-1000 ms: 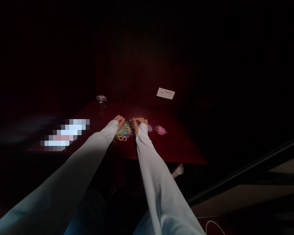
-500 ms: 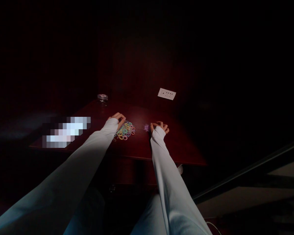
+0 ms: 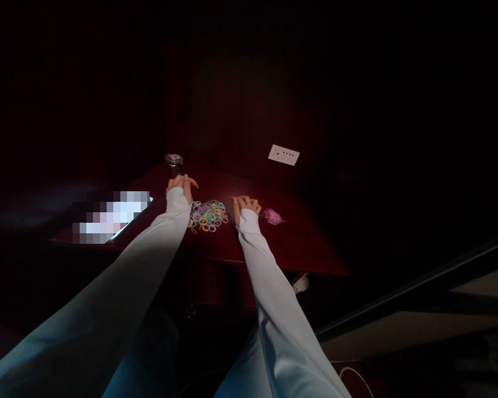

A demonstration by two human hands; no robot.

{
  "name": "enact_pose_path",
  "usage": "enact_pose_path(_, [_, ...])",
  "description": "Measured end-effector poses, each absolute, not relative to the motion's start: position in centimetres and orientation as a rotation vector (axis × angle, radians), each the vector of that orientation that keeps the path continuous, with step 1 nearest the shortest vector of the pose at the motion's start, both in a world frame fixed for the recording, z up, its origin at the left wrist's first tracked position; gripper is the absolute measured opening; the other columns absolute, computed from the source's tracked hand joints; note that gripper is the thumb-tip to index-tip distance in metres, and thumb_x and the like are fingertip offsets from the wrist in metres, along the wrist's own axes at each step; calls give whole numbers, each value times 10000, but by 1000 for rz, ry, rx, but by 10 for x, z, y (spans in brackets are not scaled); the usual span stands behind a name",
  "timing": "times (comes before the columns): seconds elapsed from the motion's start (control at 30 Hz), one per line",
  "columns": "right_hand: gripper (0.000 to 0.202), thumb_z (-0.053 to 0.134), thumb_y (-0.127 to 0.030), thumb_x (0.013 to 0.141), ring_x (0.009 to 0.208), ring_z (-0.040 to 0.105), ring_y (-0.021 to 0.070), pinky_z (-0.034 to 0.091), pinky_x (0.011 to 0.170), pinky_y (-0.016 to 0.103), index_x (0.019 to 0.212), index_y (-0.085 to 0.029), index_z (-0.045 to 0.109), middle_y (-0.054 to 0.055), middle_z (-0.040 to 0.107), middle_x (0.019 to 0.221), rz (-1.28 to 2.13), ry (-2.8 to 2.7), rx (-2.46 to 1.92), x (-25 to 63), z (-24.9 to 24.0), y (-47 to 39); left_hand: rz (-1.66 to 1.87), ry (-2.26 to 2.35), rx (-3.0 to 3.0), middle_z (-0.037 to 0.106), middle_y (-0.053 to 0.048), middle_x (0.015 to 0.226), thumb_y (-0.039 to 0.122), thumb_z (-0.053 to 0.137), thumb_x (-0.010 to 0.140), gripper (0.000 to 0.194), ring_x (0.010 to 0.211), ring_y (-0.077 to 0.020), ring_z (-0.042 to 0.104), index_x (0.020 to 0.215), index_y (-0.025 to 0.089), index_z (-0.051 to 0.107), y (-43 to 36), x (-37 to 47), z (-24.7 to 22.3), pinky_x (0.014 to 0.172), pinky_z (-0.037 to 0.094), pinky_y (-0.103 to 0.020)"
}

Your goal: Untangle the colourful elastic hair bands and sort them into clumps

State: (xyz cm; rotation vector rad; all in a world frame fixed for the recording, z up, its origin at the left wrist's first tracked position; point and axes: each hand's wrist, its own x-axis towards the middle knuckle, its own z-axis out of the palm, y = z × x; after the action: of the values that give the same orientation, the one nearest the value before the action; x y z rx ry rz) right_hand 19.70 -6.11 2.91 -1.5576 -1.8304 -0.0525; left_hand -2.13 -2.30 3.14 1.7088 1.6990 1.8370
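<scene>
Bands [image 3: 209,215]: 2 visible piles.

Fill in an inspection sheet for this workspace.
Surface: dark red tabletop, dimly lit.
Job's things: pile of multicoloured rings; smaller pink pile to its right.
Clutter: clear lidded jar at the back; lit screen at left, content pixelated.
Hands: left hand beside the ring pile, right hand between the piles; grip unclear on both.
Cables: white cable, lower right.
Surroundings: white wall socket, nothing seen plugged in; mostly too dark to judge.
</scene>
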Motion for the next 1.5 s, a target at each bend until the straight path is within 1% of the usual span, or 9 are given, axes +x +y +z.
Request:
enact_pose_path(0.13, [391, 408, -432, 1103, 1165, 490, 248, 356, 1060, 402, 1168, -376, 789, 26, 716, 1246, 105, -2150, -1312, 176, 26, -61, 1523, 1703, 1750, 784, -93, 880, 434, 183, 1090, 711, 1118, -325, 594, 618, 216, 667, -31, -13, 38, 1114, 375, -566])
enact_pose_path(0.33, [447, 377, -404, 1113, 1189, 519, 260, 370, 1089, 442, 1118, -403, 824, 38, 725, 1190, 229, -2043, -1377, 179, 29, -60, 1200, 1612, 1797, 780, -53, 700, 486, 176, 1072, 682, 1153, -305, 606, 703, 239, 693, -32, -4, 37, 1108, 355, -503])
enact_pose_path(0.43, [481, 359, -409, 1114, 1184, 521, 256, 357, 1108, 450, 1059, -419, 837, 21, 729, 1165, 260, -2018, -1381, 180, 31, -60, 1176, 1636, 1823, 776, -51, 692, 510, 220, 1061, 663, 1149, -315, 588, 636, 247, 656, -31, -4, 33, 1094, 353, -483])
enact_pose_path(0.57, [521, 384, -427, 1107, 1169, 502, 244, 339, 1116, 432, 894, -373, 856, 3, 735, 1166, 270, -2021, -1370, 180, 32, -62, 1191, 1670, 1862, 794, -54, 816, 509, 286, 1057, 653, 1113, -323, 571, 592, 241, 658, -29, -7, 28, 1080, 339, -497])
enact_pose_path(0.73, [548, 404, -433, 1108, 1144, 479, 217, 332, 1103, 401, 789, -352, 842, -17, 737, 1129, 267, -2055, -1336, 181, 31, -66, 1240, 1673, 1905, 759, -59, 811, 499, 259, 1068, 698, 1043, -302, 577, 564, 225, 657, -31, -7, 29, 1036, 364, -480])
enact_pose_path(0.9, [501, 461, -460, 1093, 1114, 485, 209, 345, 1082, 389, 789, -362, 846, -27, 744, 1120, 246, -2073, -1322, 182, 31, -68, 1171, 1592, 2004, 779, -65, 978, 469, 251, 1071, 682, 1082, -302, 583, 600, 223, 678, -37, -3, 31, 1052, 353, -492])
enact_pose_path(1.27, [471, 463, -411, 1096, 1130, 476, 215, 339, 1072, 384, 841, -330, 851, 6, 742, 1102, 198, -2062, -1353, 183, 31, -67, 989, 1711, 2043, 758, -83, 977, 374, 291, 1063, 597, 1040, -305, 587, 647, 222, 693, -37, -2, 37, 1016, 370, -498])
enact_pose_path(1.4, [394, 518, -375, 1077, 1102, 475, 213, 334, 1037, 377, 862, -305, 840, 11, 739, 1094, 169, -2060, -1358, 183, 30, -67, 1079, 1658, 2076, 769, -83, 958, 436, 342, 1045, 574, 1000, -298, 577, 635, 221, 682, -31, -3, 29, 1000, 369, -493])
enact_pose_path(1.5, [262, 621, -374, 1027, 1097, 478, 220, 337, 1004, 369, 887, -284, 824, 16, 741, 1091, 144, -2066, -1360, 183, 30, -66, 1086, 1646, 2081, 762, -85, 925, 447, 355, 1037, 566, 991, -299, 574, 631, 224, 680, -29, -5, 27, 999, 373, -497])
